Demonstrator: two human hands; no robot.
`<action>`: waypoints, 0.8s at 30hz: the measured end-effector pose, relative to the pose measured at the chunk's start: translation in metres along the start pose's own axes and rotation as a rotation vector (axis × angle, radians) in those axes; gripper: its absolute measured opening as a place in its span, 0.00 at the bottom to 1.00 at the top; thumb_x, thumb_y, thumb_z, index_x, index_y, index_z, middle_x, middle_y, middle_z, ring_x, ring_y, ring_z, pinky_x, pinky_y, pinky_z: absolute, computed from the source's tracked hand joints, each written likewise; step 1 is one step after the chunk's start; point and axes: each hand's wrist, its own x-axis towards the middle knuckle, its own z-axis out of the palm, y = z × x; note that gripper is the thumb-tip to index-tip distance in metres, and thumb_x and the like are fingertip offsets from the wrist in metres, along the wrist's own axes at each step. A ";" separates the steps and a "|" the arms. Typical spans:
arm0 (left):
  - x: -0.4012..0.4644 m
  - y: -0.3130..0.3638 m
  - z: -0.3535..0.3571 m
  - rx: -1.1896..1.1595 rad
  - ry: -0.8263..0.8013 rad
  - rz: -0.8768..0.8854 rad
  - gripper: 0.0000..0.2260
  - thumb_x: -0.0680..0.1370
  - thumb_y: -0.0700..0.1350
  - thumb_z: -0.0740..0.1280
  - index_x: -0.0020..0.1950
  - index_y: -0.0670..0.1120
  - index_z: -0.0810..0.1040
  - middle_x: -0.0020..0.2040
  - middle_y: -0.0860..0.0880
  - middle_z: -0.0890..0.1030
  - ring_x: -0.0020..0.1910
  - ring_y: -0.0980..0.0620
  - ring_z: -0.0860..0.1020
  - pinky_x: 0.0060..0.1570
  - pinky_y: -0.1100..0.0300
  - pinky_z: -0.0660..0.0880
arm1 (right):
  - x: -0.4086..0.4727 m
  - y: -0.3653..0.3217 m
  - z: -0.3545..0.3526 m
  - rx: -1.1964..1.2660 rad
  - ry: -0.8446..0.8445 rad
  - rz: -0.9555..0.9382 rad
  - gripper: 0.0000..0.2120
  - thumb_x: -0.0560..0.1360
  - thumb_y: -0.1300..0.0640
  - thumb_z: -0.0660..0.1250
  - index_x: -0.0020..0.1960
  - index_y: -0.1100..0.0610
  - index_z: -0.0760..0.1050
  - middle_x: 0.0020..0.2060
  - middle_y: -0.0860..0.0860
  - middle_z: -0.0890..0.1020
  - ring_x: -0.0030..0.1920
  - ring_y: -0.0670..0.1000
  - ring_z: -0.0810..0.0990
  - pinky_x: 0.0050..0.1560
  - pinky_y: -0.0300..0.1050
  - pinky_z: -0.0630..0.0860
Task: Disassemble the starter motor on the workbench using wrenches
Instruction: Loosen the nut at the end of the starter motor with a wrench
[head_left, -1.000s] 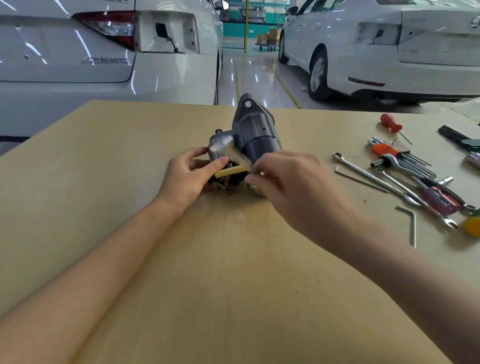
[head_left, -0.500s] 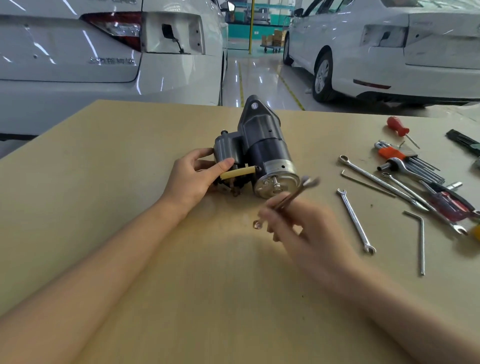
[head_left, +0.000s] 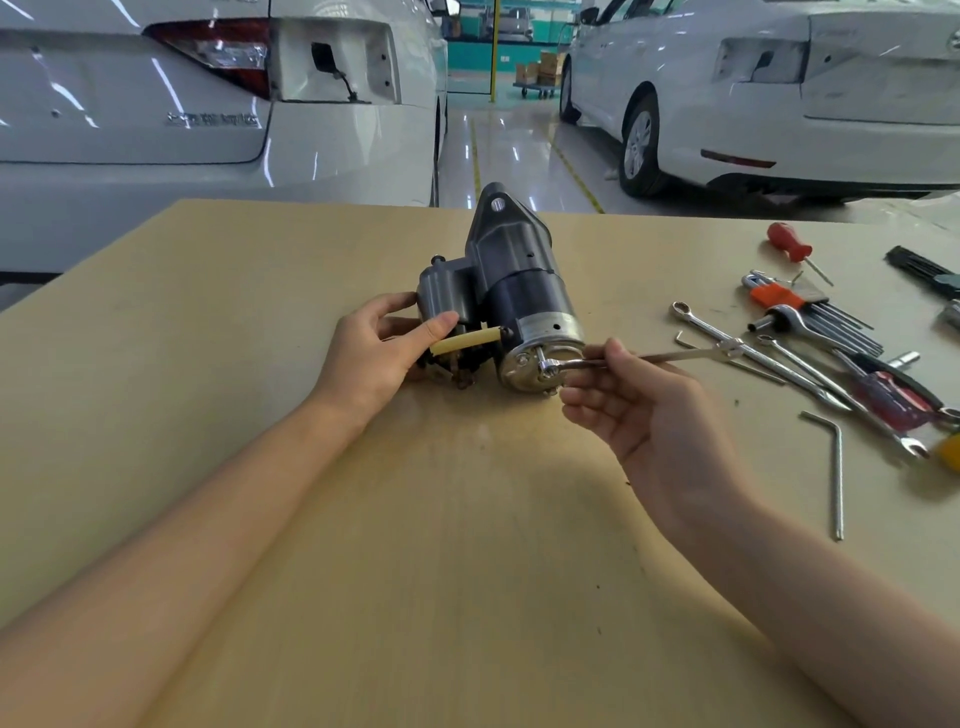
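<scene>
Head view: starter motor (head_left: 511, 306) lies mid-bench (head_left: 260, 364), silver end cap toward me. My left hand (head_left: 371, 358) grips its left side, thumb on the yellow tube (head_left: 465, 341). My right hand (head_left: 649, 415) pinches a wrench (head_left: 623, 361), its ring end on an end-cap bolt. Spare tools (head_left: 810, 338) lie right.

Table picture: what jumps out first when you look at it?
The dark motor in the middle of the table grabs the eye first. The left hand steadies it on its left side, while the right hand holds a wrench set on a bolt at its shiny end. To the right lies a scatter of tools, and white cars stand behind the table.
</scene>
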 end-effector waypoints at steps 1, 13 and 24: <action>0.000 0.000 0.000 -0.003 0.000 -0.002 0.26 0.72 0.51 0.73 0.68 0.46 0.73 0.50 0.52 0.82 0.46 0.58 0.81 0.37 0.69 0.76 | -0.001 0.000 0.000 -0.008 -0.004 -0.007 0.10 0.78 0.61 0.62 0.43 0.65 0.78 0.32 0.59 0.82 0.32 0.53 0.83 0.33 0.41 0.79; -0.003 0.003 0.000 -0.012 -0.014 -0.013 0.32 0.66 0.56 0.73 0.68 0.47 0.73 0.50 0.51 0.83 0.45 0.58 0.82 0.43 0.63 0.79 | -0.003 -0.001 0.003 -0.290 -0.004 -0.248 0.07 0.78 0.62 0.65 0.43 0.60 0.80 0.32 0.57 0.83 0.35 0.57 0.84 0.37 0.45 0.80; 0.001 0.000 0.000 -0.014 -0.006 -0.034 0.26 0.71 0.52 0.74 0.67 0.47 0.74 0.49 0.49 0.84 0.45 0.56 0.82 0.34 0.71 0.74 | -0.010 -0.014 0.060 -2.032 -0.580 -0.781 0.07 0.77 0.66 0.60 0.48 0.57 0.73 0.41 0.52 0.65 0.40 0.51 0.68 0.37 0.45 0.66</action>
